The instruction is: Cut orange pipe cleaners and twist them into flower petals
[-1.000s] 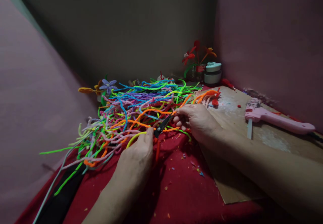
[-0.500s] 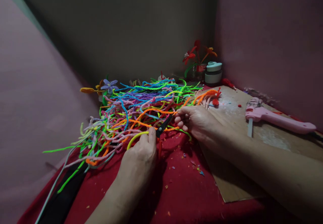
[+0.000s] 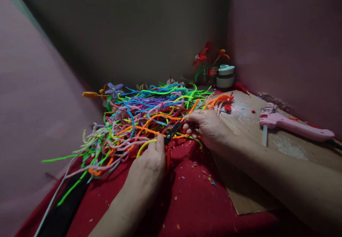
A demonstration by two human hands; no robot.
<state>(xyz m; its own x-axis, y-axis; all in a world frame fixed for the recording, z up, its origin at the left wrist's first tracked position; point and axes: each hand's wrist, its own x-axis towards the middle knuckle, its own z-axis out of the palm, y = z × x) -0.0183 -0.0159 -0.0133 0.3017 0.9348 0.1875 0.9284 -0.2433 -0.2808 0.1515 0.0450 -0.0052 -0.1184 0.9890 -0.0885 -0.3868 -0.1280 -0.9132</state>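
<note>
My left hand (image 3: 148,162) is closed around scissors (image 3: 173,133), whose black blades point up and to the right. A bit of red handle shows below the thumb, and a yellow curved strip lies against the fingers; I cannot tell whether it belongs to the scissors. Thumb and forefinger of my right hand (image 3: 199,124) pinch an orange pipe cleaner (image 3: 171,117) right at the blade tips. Whether the blades touch it is not clear. Behind both hands spreads a tangled heap of colourful pipe cleaners (image 3: 149,103).
A pink hot glue gun (image 3: 299,124) lies on a brown board (image 3: 248,194) at the right. Fuzzy flowers (image 3: 210,57) stand behind beside a mint-lidded jar (image 3: 226,76). A purple flower (image 3: 114,91) sits back left. Small clippings dot the red cloth (image 3: 192,201).
My right hand has shifted slightly up and left, with its pinch still by the scissor tips. My left hand has barely moved. The view has shifted slightly.
</note>
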